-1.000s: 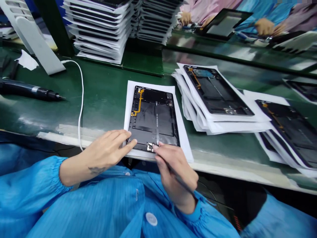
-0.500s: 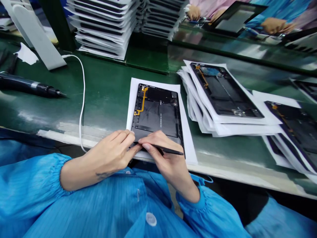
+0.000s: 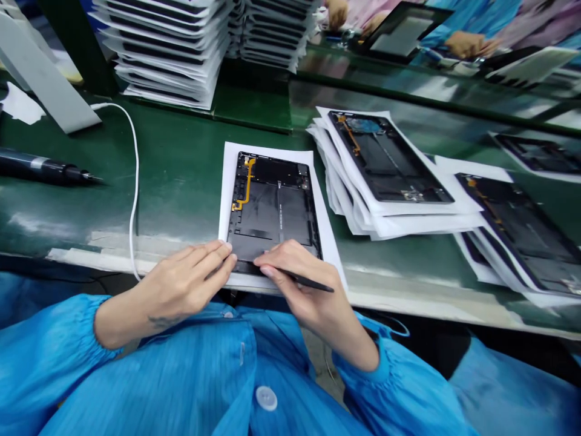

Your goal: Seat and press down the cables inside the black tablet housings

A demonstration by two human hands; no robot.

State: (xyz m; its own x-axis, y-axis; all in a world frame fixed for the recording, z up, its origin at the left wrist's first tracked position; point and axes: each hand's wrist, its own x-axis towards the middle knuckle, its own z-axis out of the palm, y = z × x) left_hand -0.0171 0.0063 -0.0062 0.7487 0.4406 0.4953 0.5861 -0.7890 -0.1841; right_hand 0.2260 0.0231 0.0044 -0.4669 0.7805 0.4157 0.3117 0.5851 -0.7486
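Observation:
An opened tablet (image 3: 261,206) with its inside facing up lies on a white sheet (image 3: 329,248) at the front of the bench. A yellow flex cable (image 3: 247,184) runs along its upper left. My left hand (image 3: 190,278) rests its stretched fingers on the tablet's lower left corner and edge. In my right hand (image 3: 304,272) is a slim black pen-shaped tool (image 3: 313,283), pinched between thumb and fingers over the tablet's lower part. The tool's tip is hidden by the fingers.
An electric screwdriver (image 3: 49,166) and a white cable (image 3: 136,175) are on the left. Tall stacks of sheet-separated panels (image 3: 167,54) stand behind. To the right, more opened tablets (image 3: 390,157) lie on paper sheets. Co-workers' hands (image 3: 465,43) show across the bench.
My left hand has drawn back slightly from my right; its thumb and fingers no longer meet near the tool. The whole view has shifted, so the bench appears further left.

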